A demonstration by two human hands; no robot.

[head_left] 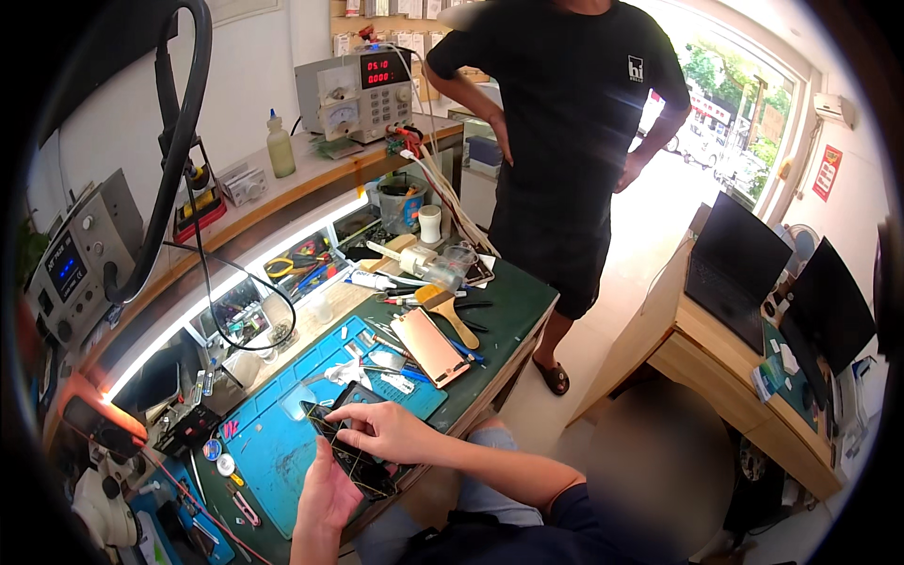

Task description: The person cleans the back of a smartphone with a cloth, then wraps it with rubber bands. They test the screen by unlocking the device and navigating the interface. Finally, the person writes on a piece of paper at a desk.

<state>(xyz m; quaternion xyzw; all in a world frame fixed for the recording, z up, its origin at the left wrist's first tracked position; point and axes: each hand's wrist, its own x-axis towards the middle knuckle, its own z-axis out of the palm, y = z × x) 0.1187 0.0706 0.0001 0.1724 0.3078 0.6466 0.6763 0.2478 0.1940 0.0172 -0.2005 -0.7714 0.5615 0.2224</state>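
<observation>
A dark smartphone (350,459) is held low over the near edge of the bench, tilted. Thin yellowish bands cross its dark face. My left hand (330,488) grips it from below and the left side, thumb along its edge. From the right, my right hand (391,433) reaches over its upper part, index finger and thumb drawn together at the bands; what is between them is too small to make out. Behind my right knuckles, another dark phone-like part (356,393) lies partly hidden on the blue work mat (268,459).
Beyond the mat lie a copper-coloured phone panel (431,347), a wooden-handled brush (450,315) and several tools. A black cable (203,85) hangs at the left, by a soldering station (71,264). A person (574,141) stands across the bench; a desk with a laptop (734,268) is at right.
</observation>
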